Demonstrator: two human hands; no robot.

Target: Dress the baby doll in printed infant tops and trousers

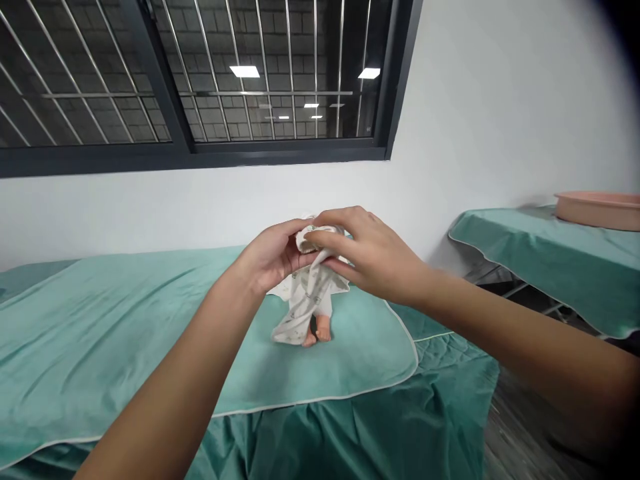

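A baby doll (323, 328) lies on a light green cloth (340, 367), its bare feet toward me. White baby clothing (304, 307) with a small print covers its legs and body. My left hand (270, 257) is closed on a bunched part of this clothing from the left, thumb on top. From the right, my right hand (373, 253) pinches the same rolled part between thumb and fingers. Both hands are over the doll's upper body, so its head and arms are hidden. Whether the bunched part is a sleeve or a collar I cannot tell.
The green cloth lies over a darker green bed cover (350, 433) whose right edge drops toward a dark floor (520, 433). A pink basin (600, 210) stands on another green-covered table (550, 267) at right. Behind are a white wall (465, 120) and a barred window (280, 87).
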